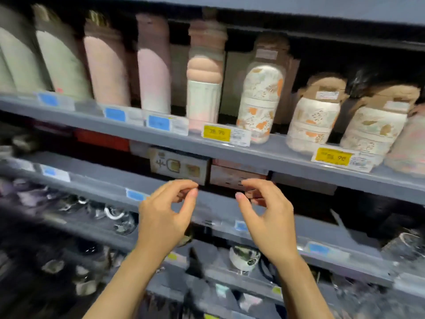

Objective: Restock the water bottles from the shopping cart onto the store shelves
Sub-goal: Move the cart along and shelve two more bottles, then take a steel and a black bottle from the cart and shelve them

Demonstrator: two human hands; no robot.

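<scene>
Both my hands are raised in front of the grey store shelves and hold nothing. My left hand (pixel 164 215) and my right hand (pixel 264 215) face each other with fingers loosely curled, a gap between them. On the upper grey shelf (pixel 161 134) stands a row of bottles: pale green and pink ones at the left, a peach-and-white ribbed bottle (pixel 203 88) in the middle, and floral-print bottles (pixel 261 100) with cardboard tags at the right. The picture is blurred. No shopping cart is in view.
Yellow price tags (pixel 216 133) and blue ones (pixel 158 123) line the shelf edges. Flat boxes (pixel 179 166) lie on the shelf behind my hands. Lower shelves (pixel 322 254) hold dark and patterned items, too blurred to name.
</scene>
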